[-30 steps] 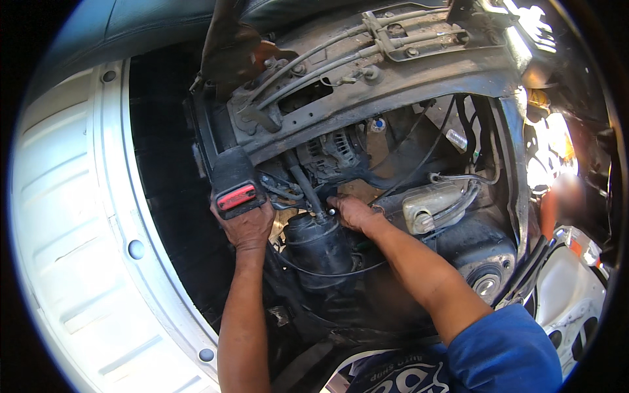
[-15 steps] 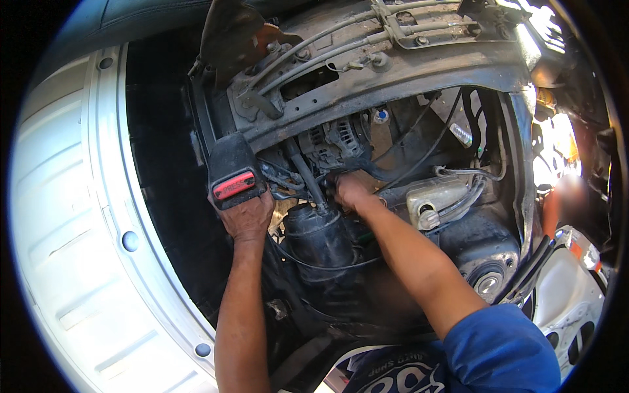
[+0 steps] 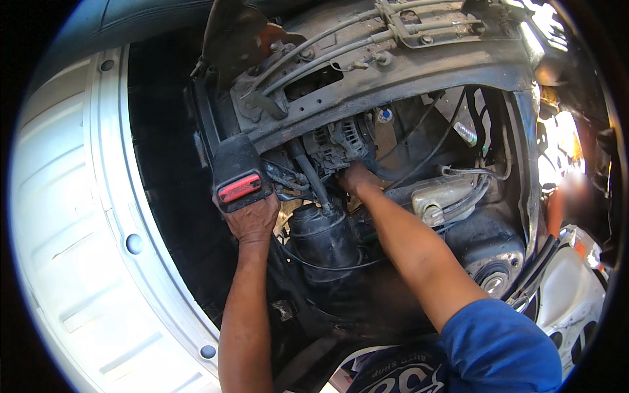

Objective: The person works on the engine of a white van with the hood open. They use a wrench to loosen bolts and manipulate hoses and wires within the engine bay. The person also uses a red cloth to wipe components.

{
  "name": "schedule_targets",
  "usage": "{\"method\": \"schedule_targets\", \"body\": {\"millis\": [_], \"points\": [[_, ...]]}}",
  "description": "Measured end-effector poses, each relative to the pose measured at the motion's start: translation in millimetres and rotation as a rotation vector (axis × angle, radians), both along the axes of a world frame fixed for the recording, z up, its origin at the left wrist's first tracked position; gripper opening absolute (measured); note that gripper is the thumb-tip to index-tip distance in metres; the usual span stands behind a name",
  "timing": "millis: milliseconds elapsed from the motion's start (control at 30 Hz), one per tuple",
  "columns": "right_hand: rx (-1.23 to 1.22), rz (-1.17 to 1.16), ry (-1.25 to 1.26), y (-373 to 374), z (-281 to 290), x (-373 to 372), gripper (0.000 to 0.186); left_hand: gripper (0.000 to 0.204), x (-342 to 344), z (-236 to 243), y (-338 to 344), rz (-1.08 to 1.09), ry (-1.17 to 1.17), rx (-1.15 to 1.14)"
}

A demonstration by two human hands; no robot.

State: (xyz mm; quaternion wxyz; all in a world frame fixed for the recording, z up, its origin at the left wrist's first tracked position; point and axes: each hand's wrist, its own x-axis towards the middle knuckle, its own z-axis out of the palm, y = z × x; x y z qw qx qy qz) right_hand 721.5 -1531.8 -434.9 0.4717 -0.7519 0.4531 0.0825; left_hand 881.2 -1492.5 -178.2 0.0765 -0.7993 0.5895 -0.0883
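My left hand [image 3: 249, 216] is wrapped round a black seat belt buckle [image 3: 236, 154] with a red button, at the left edge of the open engine bay. My right hand [image 3: 356, 179] reaches down just below the finned metal alternator [image 3: 334, 144], right of a dark upright hose [image 3: 316, 187]; its fingertips are hidden among the parts. Below both hands sits a black cylindrical canister [image 3: 320, 239] with a thin cable across it. To its right is a translucent reservoir [image 3: 432, 200] with hoses attached.
A white ribbed panel [image 3: 65, 216] runs down the left side. A metal crossmember [image 3: 393, 72] with two cables spans the top, below a dark seat cushion [image 3: 151, 23]. A round housing [image 3: 491, 262] and loose dark hoses [image 3: 537, 268] lie at the right.
My right hand has moved slightly up and deeper under the alternator, so more of its fingers are hidden. My left hand keeps its hold on the buckle.
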Motion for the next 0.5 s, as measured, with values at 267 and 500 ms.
{"method": "schedule_targets", "body": {"millis": [267,500], "points": [[0.026,0.047,-0.362,44,43,-51,0.033,0.068,-2,0,-2,0.029,0.042,-0.020],[0.114,-0.248,-0.098,1,-4,-2,0.034,0.066,-7,3,-4,0.088,0.057,-0.025]]}}
